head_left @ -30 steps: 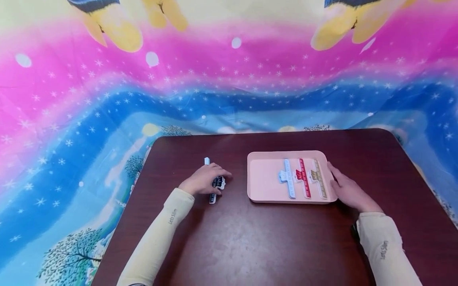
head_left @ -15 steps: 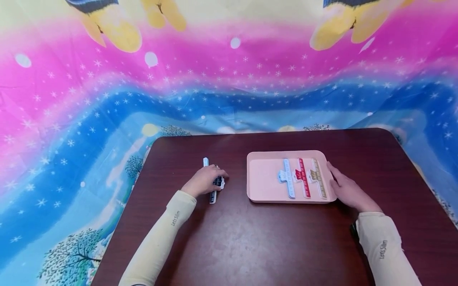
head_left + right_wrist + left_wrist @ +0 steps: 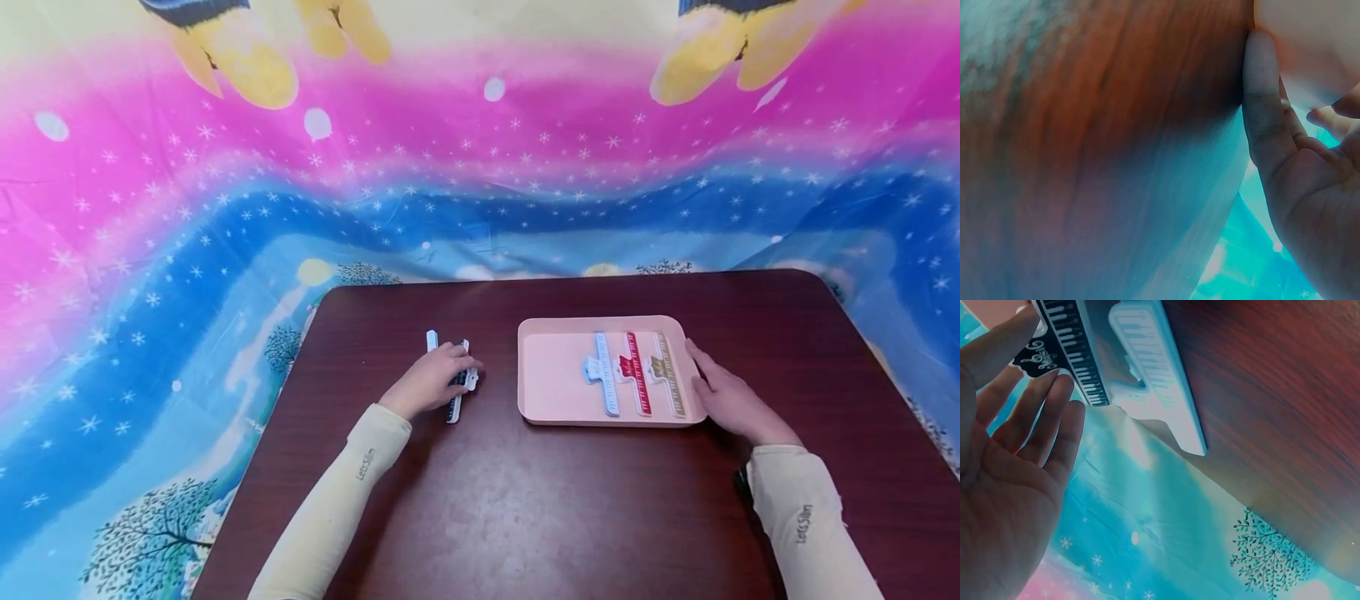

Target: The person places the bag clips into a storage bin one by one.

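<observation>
My left hand (image 3: 429, 383) pinches a black clip printed with piano keys (image 3: 1075, 350) by its lettered handle, thumb on one side and fingers on the other. Part of this clip is covered by the hand in the head view. Just left of it, a pale blue-and-white piano-key clip (image 3: 1160, 375) lies on the table, its upper end (image 3: 432, 340) showing past the hand. My right hand (image 3: 735, 407) rests against the right side of a pink tray (image 3: 551, 387), fingers extended along its wall. In the right wrist view, one straight finger (image 3: 1266, 94) touches the tray's side.
In the tray's right half lie a light blue clip (image 3: 606, 379), a red clip (image 3: 637, 379) and a gold clip (image 3: 669, 383), side by side. The dark wooden table (image 3: 555, 508) has rounded far corners. A patterned cloth (image 3: 480, 150) hangs behind it.
The black clip has shifted slightly right with my left hand, away from the pale clip, opening a gap between their upper ends. My right hand and the tray have stayed put.
</observation>
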A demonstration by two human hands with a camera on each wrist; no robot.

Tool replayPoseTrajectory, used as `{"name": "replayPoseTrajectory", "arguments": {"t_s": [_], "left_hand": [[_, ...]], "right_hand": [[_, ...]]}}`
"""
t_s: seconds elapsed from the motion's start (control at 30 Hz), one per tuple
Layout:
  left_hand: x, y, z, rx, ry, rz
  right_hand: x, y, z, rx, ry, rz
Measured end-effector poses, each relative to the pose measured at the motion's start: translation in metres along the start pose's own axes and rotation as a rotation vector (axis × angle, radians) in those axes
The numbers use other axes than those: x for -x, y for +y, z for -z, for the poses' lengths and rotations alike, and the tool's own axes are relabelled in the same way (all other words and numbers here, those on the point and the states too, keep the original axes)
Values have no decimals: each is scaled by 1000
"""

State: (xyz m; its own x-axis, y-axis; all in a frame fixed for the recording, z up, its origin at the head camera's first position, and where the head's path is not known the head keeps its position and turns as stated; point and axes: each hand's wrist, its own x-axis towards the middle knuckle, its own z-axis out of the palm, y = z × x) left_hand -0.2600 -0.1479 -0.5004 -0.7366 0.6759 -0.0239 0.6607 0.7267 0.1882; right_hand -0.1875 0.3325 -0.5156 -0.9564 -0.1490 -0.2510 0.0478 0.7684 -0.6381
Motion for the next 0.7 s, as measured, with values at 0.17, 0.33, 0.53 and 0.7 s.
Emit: {"name": "replayPoseTrajectory", "arguments": {"t_s": [0.17, 0.33, 0.53, 0.7], "left_hand": [[1, 2, 5, 25, 49, -17], [3, 4, 11, 40, 77, -2], [2, 7, 20, 61, 115, 20], [1, 8, 23, 56, 142, 28]], "right_hand": [[0, 0, 0, 0, 7, 3], [-1, 1, -1, -6, 8, 10], [-1, 1, -1, 2, 7, 15], [-1, 2, -1, 2, 4, 14]]}}
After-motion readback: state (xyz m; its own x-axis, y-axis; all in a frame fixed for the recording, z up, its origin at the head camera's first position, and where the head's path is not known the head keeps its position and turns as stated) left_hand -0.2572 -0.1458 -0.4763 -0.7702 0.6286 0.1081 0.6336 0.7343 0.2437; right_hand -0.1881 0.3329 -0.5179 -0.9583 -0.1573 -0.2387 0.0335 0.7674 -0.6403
